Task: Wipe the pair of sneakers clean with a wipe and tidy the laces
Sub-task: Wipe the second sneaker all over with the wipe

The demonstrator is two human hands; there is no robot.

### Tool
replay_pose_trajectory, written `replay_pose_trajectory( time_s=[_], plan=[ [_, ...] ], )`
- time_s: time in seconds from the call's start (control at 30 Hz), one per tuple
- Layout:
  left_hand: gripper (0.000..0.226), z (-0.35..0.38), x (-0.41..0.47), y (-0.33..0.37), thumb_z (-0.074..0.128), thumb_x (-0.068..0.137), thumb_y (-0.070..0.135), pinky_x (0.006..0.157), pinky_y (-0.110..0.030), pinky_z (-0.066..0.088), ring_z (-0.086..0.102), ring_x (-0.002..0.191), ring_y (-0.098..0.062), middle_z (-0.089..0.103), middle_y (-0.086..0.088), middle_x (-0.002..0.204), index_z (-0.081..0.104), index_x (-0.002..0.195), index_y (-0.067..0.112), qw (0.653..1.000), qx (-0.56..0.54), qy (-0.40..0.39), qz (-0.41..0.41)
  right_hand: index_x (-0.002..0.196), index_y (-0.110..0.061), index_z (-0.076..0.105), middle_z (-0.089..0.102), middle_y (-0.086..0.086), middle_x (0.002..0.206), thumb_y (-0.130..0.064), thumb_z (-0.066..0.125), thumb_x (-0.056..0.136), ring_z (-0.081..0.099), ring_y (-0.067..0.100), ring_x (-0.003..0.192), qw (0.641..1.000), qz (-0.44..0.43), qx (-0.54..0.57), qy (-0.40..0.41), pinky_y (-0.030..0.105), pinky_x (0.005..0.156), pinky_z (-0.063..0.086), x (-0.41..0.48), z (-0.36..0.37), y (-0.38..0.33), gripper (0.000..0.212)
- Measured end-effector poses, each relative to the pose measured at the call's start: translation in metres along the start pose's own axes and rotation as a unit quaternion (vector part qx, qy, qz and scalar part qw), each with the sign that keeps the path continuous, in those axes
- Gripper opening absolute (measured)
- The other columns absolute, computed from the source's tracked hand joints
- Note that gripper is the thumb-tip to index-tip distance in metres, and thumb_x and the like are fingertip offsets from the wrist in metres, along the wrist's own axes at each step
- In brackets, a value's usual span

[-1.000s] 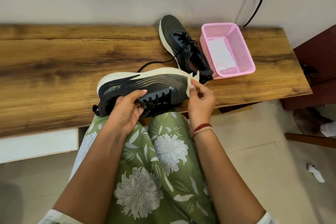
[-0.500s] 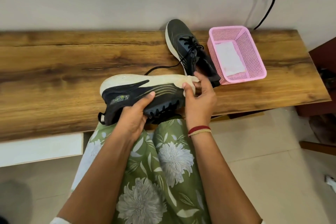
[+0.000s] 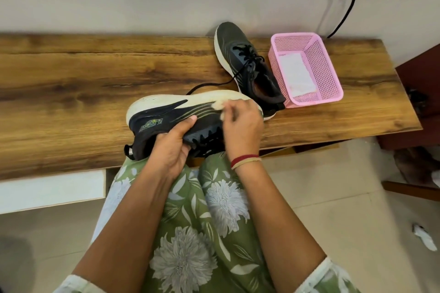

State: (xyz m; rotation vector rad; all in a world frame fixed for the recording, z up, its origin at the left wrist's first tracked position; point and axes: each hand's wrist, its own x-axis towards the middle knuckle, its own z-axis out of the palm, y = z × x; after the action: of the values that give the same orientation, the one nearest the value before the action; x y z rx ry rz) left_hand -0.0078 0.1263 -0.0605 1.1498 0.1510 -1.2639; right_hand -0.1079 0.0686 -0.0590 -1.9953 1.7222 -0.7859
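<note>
1. While the left hand keeps its grip closed round the collar of the held sneaker, thumb laid flat on the dark side panel as it was half a second ago, the right hand has slid from the toe end leftward along the white sole edge.
2. Its grip pinches the wipe between curled fingers and presses it on the sole edge near the middle of the shoe; the wipe is motion-blurred, so its folds cannot be told.
3. A second ago that wipe stood just off the toe tip; now it lies against the shoe.
4. The held sneaker lies on its side at the near edge of the tabletop, above the green floral lap, heel to the left and sole away from the person, much as before.
5. The second sneaker stands upright farther back, unmoved, its heel touching the pink basket, and one loose black lace trails across the wood toward the held shoe.
6. A white sheet lies flat in the basket.
7. A crumpled white scrap lies on the floor to the right.
</note>
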Motion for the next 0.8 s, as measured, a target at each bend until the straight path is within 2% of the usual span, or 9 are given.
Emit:
replay_pose_trajectory(
  time_s=[0.07,0.1,0.2,0.27,0.4,0.5,0.57,0.7,0.8],
  plan=[
    [0.006,0.001,-0.001,-0.002,0.061,0.085,-0.002,0.075,-0.031,0.058,0.071,0.077,-0.016,0.074,-0.006,0.079,0.065,0.086,0.003,1.0,0.0,-0.002,-0.003,0.091,-0.006,0.068,0.059,0.013,0.091,-0.017,0.056,0.091,0.056,0.028,0.086,0.996,0.068,0.009,0.048,0.031,0.073,0.041,0.009,-0.006,0.008,0.017],
    [0.006,0.002,-0.001,-0.001,0.061,0.085,-0.002,0.075,-0.03,0.058,0.071,0.076,-0.016,0.074,-0.006,0.078,0.065,0.086,0.003,1.0,0.0,-0.003,-0.004,0.09,-0.006,0.068,0.059,0.012,0.091,-0.017,0.056,0.091,0.056,0.027,0.085,0.997,0.072,0.009,0.041,0.031,0.073,0.04,0.008,-0.005,0.002,0.017],
    [0.008,0.001,0.001,0.0,0.059,0.086,-0.003,0.069,-0.028,0.058,0.07,0.073,-0.015,0.073,-0.005,0.077,0.065,0.087,0.003,1.0,-0.002,-0.005,0.0,0.086,-0.007,0.067,0.059,0.011,0.088,-0.017,0.056,0.09,0.055,0.024,0.08,0.999,-0.014,0.022,-0.045,0.031,0.07,0.039,-0.009,0.007,-0.021,0.015],
    [0.007,0.001,0.001,0.0,0.06,0.085,-0.003,0.072,-0.03,0.059,0.07,0.075,-0.017,0.073,-0.007,0.079,0.065,0.087,0.003,1.0,-0.004,-0.004,-0.001,0.087,-0.007,0.067,0.059,0.011,0.088,-0.02,0.055,0.091,0.055,0.024,0.081,0.999,-0.03,-0.001,-0.043,0.03,0.069,0.037,-0.004,0.003,-0.01,0.018],
    [0.006,0.003,-0.002,-0.001,0.061,0.085,-0.003,0.077,-0.032,0.058,0.071,0.076,-0.017,0.073,-0.008,0.078,0.065,0.084,0.001,1.0,-0.008,-0.002,-0.01,0.087,-0.007,0.068,0.059,0.011,0.09,-0.019,0.056,0.09,0.056,0.026,0.085,0.995,0.097,0.004,0.038,0.03,0.071,0.038,0.008,-0.006,0.011,0.017],
    [0.005,0.002,0.0,0.002,0.061,0.085,-0.002,0.074,-0.03,0.058,0.07,0.073,-0.016,0.073,-0.007,0.076,0.065,0.084,0.002,1.0,-0.001,0.001,-0.014,0.083,-0.008,0.067,0.058,0.009,0.086,-0.017,0.057,0.089,0.054,0.022,0.079,0.999,0.018,0.021,-0.03,0.031,0.07,0.039,-0.003,0.003,-0.012,0.014],
    [0.005,0.001,0.001,0.002,0.061,0.085,-0.002,0.075,-0.031,0.058,0.07,0.074,-0.016,0.073,-0.006,0.077,0.064,0.085,0.002,1.0,0.0,-0.002,-0.01,0.083,-0.007,0.066,0.058,0.01,0.084,-0.018,0.058,0.089,0.052,0.019,0.076,0.998,-0.045,-0.007,-0.037,0.028,0.067,0.036,0.0,0.001,-0.007,0.015],
    [0.005,0.001,0.0,-0.001,0.061,0.085,-0.002,0.077,-0.031,0.058,0.071,0.079,-0.017,0.074,-0.008,0.081,0.064,0.087,0.001,1.0,-0.009,-0.003,-0.021,0.088,-0.007,0.067,0.058,0.009,0.091,-0.019,0.056,0.09,0.055,0.023,0.086,0.995,0.091,-0.006,0.041,0.022,0.069,0.028,0.014,-0.007,0.014,0.016],
    [0.005,0.001,0.002,0.001,0.06,0.086,-0.002,0.071,-0.027,0.058,0.07,0.075,-0.016,0.073,-0.007,0.079,0.064,0.087,0.001,1.0,-0.01,-0.003,-0.018,0.082,-0.011,0.067,0.056,0.005,0.086,-0.016,0.058,0.089,0.05,0.018,0.079,0.999,0.027,0.028,-0.025,0.023,0.068,0.028,-0.001,0.007,-0.017,0.012]
  ],
)
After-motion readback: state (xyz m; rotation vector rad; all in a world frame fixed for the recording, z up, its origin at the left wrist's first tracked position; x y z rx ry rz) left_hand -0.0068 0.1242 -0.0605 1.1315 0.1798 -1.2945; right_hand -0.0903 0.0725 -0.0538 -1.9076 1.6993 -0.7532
